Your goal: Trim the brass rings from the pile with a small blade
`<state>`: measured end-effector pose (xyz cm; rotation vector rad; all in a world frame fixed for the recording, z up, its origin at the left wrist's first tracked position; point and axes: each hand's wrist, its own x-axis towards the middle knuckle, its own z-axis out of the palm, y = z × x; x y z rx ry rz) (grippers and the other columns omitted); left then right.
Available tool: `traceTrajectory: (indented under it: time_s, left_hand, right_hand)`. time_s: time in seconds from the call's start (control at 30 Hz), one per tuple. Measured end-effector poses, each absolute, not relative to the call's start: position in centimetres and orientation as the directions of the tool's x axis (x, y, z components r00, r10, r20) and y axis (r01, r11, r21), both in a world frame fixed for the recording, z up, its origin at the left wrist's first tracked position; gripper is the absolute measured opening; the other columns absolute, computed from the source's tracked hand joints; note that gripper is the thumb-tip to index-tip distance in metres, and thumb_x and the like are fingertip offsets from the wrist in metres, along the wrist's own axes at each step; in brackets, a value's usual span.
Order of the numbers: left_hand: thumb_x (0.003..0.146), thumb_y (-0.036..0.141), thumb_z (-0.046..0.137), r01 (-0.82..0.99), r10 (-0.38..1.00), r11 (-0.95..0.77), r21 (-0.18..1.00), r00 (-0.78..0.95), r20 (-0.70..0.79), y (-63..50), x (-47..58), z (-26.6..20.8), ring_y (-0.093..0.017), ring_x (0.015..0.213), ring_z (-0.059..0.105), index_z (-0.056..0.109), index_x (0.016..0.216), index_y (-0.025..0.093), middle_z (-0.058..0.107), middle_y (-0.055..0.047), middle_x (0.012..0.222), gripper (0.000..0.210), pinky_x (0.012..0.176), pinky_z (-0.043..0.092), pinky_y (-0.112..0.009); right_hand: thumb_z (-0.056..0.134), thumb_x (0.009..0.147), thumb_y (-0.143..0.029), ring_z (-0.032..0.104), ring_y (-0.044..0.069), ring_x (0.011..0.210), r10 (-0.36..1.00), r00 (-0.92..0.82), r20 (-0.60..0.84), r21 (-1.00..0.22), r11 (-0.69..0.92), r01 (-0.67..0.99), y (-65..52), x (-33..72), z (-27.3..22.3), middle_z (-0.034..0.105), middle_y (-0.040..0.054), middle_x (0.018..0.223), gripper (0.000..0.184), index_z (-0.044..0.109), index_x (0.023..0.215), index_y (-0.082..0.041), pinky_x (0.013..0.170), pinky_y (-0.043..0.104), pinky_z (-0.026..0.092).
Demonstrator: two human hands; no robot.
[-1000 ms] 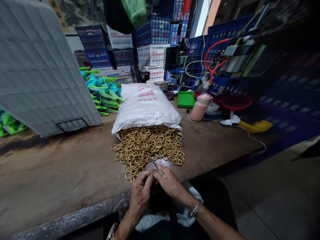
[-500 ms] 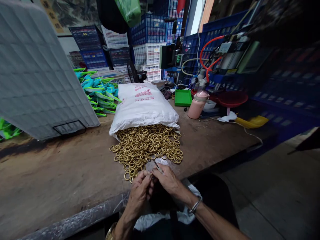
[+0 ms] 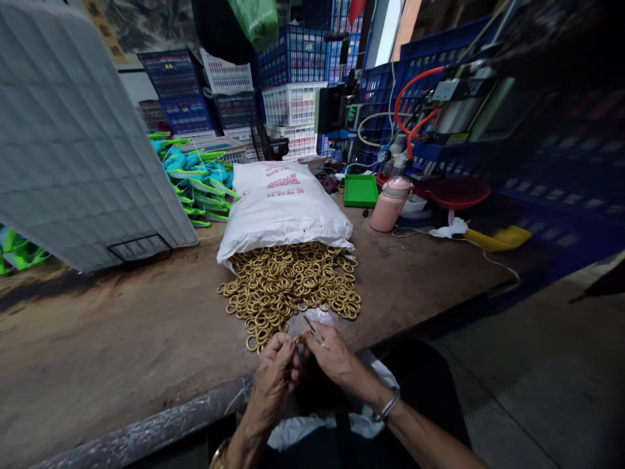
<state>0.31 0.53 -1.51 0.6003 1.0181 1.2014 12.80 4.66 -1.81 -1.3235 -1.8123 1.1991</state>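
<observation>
One ring [image 3: 297, 339] at the fingertips, a whole heap of brass-coloured rings [image 3: 288, 280] on the bench [image 3: 146, 352]

Work looks to be under way on a single piece, held just over the bench's front edge. The left hand [image 3: 276, 368] has thumb and forefinger pinched together on this ring. The right hand [image 3: 334, 355] is closed around a thin metal tool [image 3: 314, 329], its tip pointing away toward the heap; whether its fingertips also grip the ring cannot be told.

Much seems left: the loose rings spread from the mouth of a white woven sack [image 3: 290, 208] toward the front edge, a few reaching close to the left hand. The sack lies farther back on the bench, and how many rings remain inside is hidden. How many are done cannot be judged, since finished and unfinished rings look alike at this size, and the space below the front edge is dark.
</observation>
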Motion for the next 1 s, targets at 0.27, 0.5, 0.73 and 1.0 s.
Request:
traceTrajectory:
  time_s: [0.27,0.5,0.73,1.0]
  left_hand:
    - [0.064,0.051,0.064,-0.417,0.951,0.276,0.866,-0.008,-0.308,0.7,0.1,-1.7,-0.002,0.035,0.034,0.044,0.071,0.019,0.046,0.009,0.048,0.039,0.036,0.021,-0.014]
    - [0.066,0.050,0.063,-0.290,0.979,0.152,0.945,-0.088,-0.185,0.2,-0.1,-1.4,-0.003,0.039,0.033,0.046,0.062,0.017,0.042,0.008,0.047,0.037,0.040,0.026,-0.016]
    - [0.076,0.042,0.056,-0.409,0.954,0.290,0.865,0.046,-0.297,-1.1,0.1,0.1,-0.004,0.039,0.034,0.048,0.070,0.019,0.049,0.005,0.055,0.026,0.036,0.023,-0.015]
    - [0.078,0.035,0.055,-0.570,0.950,0.297,0.766,0.096,-0.297,-0.6,-0.8,-0.4,-0.004,0.042,0.037,0.054,0.074,0.015,0.057,-0.001,0.068,0.020,0.033,0.023,-0.015]
  right_hand:
    - [0.039,0.069,-0.010,0.040,0.011,0.058,0.883,-0.468,-0.031,-0.615,0.352,0.705,3.8,13.1,-1.5,0.047,-0.0016,0.062,0.014,0.048,0.076,-0.018,0.054,0.024,0.023]
    - [0.038,0.066,-0.009,0.046,0.014,0.064,0.851,-0.524,-0.026,-0.493,0.445,0.747,4.0,13.7,-2.1,0.053,0.0012,0.070,0.027,0.049,0.089,-0.018,0.058,0.025,0.025]
    - [0.039,0.067,-0.006,0.050,0.015,0.065,0.930,-0.367,0.012,-0.382,0.343,0.858,6.5,14.2,-2.7,0.059,0.0040,0.074,0.026,0.050,0.088,-0.017,0.058,0.025,0.027]
    - [0.043,0.078,-0.016,0.054,0.019,0.083,0.954,-0.297,0.035,-0.275,0.295,0.915,8.0,12.2,-3.5,0.059,0.0066,0.095,0.025,0.047,0.102,-0.021,0.068,0.027,0.030]
